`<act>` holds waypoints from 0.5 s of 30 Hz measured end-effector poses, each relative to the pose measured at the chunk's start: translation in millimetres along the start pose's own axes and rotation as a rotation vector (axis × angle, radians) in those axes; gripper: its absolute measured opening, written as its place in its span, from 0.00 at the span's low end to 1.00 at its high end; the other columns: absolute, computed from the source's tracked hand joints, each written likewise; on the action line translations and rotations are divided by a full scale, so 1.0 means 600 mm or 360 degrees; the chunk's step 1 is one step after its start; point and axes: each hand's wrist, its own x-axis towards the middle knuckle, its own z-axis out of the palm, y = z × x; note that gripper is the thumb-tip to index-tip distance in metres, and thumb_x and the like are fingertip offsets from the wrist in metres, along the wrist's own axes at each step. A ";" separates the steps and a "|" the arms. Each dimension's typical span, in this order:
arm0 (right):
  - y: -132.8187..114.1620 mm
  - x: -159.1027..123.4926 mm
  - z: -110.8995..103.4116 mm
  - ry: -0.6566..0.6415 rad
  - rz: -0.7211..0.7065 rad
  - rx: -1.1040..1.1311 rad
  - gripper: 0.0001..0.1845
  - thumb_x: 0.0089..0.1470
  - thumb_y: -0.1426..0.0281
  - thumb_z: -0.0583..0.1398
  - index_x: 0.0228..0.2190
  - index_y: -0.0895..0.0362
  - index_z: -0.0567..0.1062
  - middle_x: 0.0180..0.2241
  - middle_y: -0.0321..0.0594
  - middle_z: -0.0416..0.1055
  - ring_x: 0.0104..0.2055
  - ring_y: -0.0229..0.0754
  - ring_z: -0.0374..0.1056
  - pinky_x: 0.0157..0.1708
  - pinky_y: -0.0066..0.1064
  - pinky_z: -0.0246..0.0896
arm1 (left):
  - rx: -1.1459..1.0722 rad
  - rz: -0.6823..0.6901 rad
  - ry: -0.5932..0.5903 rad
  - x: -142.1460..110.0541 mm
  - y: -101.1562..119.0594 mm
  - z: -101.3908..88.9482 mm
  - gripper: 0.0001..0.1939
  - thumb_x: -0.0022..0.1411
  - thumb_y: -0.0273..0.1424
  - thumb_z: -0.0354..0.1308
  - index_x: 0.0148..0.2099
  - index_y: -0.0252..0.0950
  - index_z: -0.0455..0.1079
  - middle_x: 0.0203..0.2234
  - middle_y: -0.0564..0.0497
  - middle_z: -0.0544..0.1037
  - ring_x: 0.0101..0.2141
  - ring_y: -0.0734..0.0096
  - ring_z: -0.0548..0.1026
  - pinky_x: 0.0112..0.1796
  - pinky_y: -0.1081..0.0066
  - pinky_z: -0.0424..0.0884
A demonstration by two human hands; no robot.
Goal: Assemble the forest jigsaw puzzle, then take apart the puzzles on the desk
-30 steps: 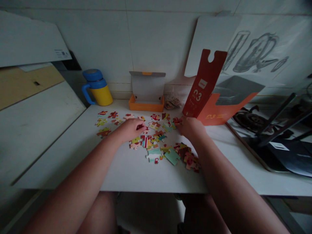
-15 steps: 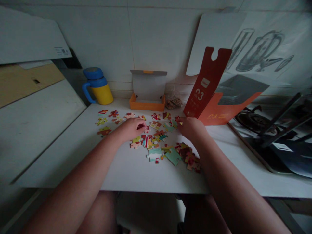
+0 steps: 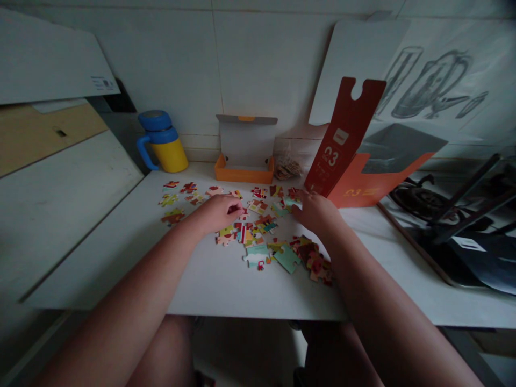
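Note:
Several colourful jigsaw pieces (image 3: pixel 258 231) lie scattered on a white tabletop (image 3: pixel 217 279). My left hand (image 3: pixel 215 213) rests among them with its fingers curled round a small red piece (image 3: pixel 233 209). My right hand (image 3: pixel 316 212) lies over the pieces at the right of the spread, fingers bent down onto them; what they hold, if anything, is hidden. A joined cluster of pieces (image 3: pixel 312 260) sits near my right forearm.
A yellow mug with a blue lid (image 3: pixel 161 142) stands at the back left. An open orange box (image 3: pixel 245 153) and a bag of pieces (image 3: pixel 287 169) sit by the wall. A red-orange card sleeve (image 3: pixel 346 150) leans at the right, a dark stove (image 3: pixel 451 220) beyond it.
My right hand has shifted slightly toward me and to the right, off the red piece it touched. My left hand has stayed put. The view has tilted a little.

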 end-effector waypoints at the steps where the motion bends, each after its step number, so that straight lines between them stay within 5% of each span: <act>1: 0.000 0.001 0.002 0.0003 -0.0036 0.0030 0.26 0.66 0.63 0.57 0.61 0.62 0.73 0.57 0.58 0.76 0.56 0.55 0.75 0.52 0.37 0.68 | -0.0003 -0.0002 0.0001 0.000 0.000 0.000 0.10 0.69 0.36 0.58 0.36 0.37 0.76 0.29 0.51 0.79 0.28 0.69 0.71 0.32 0.69 0.60; 7: 0.006 0.009 0.017 -0.0068 -0.0166 0.0103 0.23 0.68 0.62 0.56 0.59 0.52 0.77 0.61 0.51 0.74 0.57 0.52 0.74 0.55 0.38 0.67 | 0.0012 -0.0004 -0.0001 0.000 0.005 -0.001 0.10 0.69 0.35 0.58 0.36 0.37 0.75 0.28 0.52 0.78 0.28 0.70 0.71 0.31 0.69 0.60; 15: 0.014 0.002 0.008 -0.0126 0.0006 -0.0015 0.24 0.65 0.64 0.58 0.59 0.58 0.76 0.52 0.58 0.79 0.53 0.56 0.77 0.47 0.39 0.69 | 0.0020 0.0024 0.0010 0.001 0.000 0.001 0.10 0.69 0.35 0.58 0.35 0.37 0.74 0.29 0.51 0.78 0.29 0.70 0.70 0.32 0.69 0.60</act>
